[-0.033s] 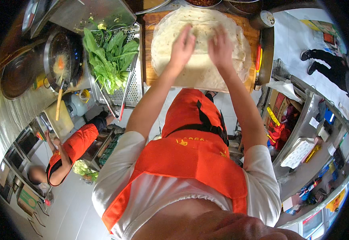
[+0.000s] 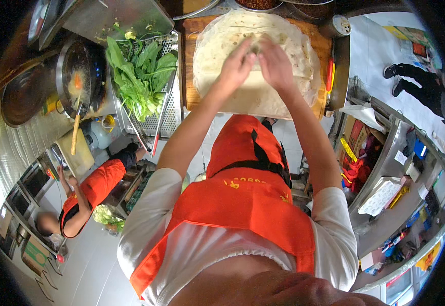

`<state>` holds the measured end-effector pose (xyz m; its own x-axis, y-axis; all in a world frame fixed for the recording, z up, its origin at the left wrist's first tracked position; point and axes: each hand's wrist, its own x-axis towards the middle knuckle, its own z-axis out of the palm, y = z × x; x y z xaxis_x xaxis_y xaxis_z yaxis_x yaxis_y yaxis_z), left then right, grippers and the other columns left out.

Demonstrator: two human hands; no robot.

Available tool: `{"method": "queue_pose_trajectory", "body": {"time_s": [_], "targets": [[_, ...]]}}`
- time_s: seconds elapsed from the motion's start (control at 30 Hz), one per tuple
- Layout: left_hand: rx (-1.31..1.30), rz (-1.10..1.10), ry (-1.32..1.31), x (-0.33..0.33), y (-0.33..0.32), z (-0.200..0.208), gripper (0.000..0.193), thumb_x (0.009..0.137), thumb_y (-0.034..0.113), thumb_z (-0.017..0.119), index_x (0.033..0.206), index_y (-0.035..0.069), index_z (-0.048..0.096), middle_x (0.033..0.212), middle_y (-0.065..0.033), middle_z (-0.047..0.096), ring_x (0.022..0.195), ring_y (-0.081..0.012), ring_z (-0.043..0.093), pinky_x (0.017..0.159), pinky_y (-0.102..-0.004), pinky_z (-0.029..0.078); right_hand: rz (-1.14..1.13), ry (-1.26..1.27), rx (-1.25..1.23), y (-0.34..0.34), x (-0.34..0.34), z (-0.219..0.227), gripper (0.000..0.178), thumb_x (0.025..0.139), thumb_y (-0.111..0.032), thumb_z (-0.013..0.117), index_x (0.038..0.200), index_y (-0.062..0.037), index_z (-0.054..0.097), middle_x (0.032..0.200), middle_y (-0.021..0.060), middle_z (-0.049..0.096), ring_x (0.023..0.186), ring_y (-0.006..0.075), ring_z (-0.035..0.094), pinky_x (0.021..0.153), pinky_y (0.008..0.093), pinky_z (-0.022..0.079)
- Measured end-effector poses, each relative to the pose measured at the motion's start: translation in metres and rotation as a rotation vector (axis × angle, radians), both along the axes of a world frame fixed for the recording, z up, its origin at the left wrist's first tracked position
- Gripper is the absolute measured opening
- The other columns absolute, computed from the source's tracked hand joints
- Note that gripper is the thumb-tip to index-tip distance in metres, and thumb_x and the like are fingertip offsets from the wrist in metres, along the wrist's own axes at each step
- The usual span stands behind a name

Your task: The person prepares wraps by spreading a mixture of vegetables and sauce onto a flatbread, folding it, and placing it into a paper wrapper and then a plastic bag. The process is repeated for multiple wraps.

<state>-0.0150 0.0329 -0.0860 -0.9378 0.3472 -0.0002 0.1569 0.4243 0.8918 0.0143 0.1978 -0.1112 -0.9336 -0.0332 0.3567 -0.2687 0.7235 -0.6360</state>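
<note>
A large round pale flatbread (image 2: 222, 56) lies spread over a wooden board (image 2: 188, 66) at the top of the head view. Its near edge is folded up toward the middle. My left hand (image 2: 237, 65) and my right hand (image 2: 276, 64) are side by side at the centre of the flatbread, fingers curled down onto the fold and gripping the dough. What lies under the fingers is hidden. My orange apron and white sleeves fill the lower part of the view.
A perforated metal tray (image 2: 164, 120) with leafy greens (image 2: 141, 76) stands left of the board. Further left is a pan of oil (image 2: 77, 76) with a wooden stick. Another person in an orange apron (image 2: 87, 196) crouches lower left. A metal shaker (image 2: 337, 25) stands by the board's right corner.
My two hands have drawn slightly closer together at the middle of the flatbread. Nothing else has visibly moved.
</note>
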Motion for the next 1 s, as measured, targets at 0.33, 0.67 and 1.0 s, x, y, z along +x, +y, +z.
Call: {"method": "queue_pose_trajectory", "body": {"time_s": [0.33, 0.67, 1.0], "targets": [[-0.329, -0.484, 0.455, 0.038, -0.037, -0.010, 0.060, 0.083, 0.039, 0.069, 0.131, 0.005, 0.056, 0.136, -0.0131, 0.055, 0.126, -0.0301, 0.051, 0.107, -0.0442, 0.038, 0.171, -0.174, 0.198, 0.004, 0.075, 0.010, 0.054, 0.089, -0.034, 0.063, 0.134, -0.0064, 0.050, 0.140, 0.0135, 0.051, 0.131, 0.0330, 0.046, 0.110, 0.0443, 0.037], [-0.360, -0.395, 0.480, 0.074, -0.041, -0.017, 0.052, 0.076, 0.027, 0.077, 0.122, 0.009, 0.063, 0.127, -0.0039, 0.062, 0.117, -0.0215, 0.056, 0.098, -0.0374, 0.044, 0.228, -0.113, 0.137, 0.004, 0.096, 0.000, 0.055, 0.081, -0.023, 0.071, 0.133, -0.0134, 0.055, 0.134, 0.0042, 0.057, 0.122, 0.0254, 0.055, 0.102, 0.0387, 0.047], [-0.422, -0.382, 0.543, 0.084, -0.043, -0.017, 0.048, 0.077, 0.024, 0.074, 0.122, 0.013, 0.063, 0.119, -0.0010, 0.066, 0.108, -0.0178, 0.060, 0.088, -0.0337, 0.046, 0.219, -0.120, 0.195, 0.006, 0.111, -0.008, 0.052, 0.081, -0.024, 0.071, 0.131, -0.0143, 0.057, 0.136, 0.0027, 0.057, 0.123, 0.0218, 0.056, 0.102, 0.0366, 0.047]]}}
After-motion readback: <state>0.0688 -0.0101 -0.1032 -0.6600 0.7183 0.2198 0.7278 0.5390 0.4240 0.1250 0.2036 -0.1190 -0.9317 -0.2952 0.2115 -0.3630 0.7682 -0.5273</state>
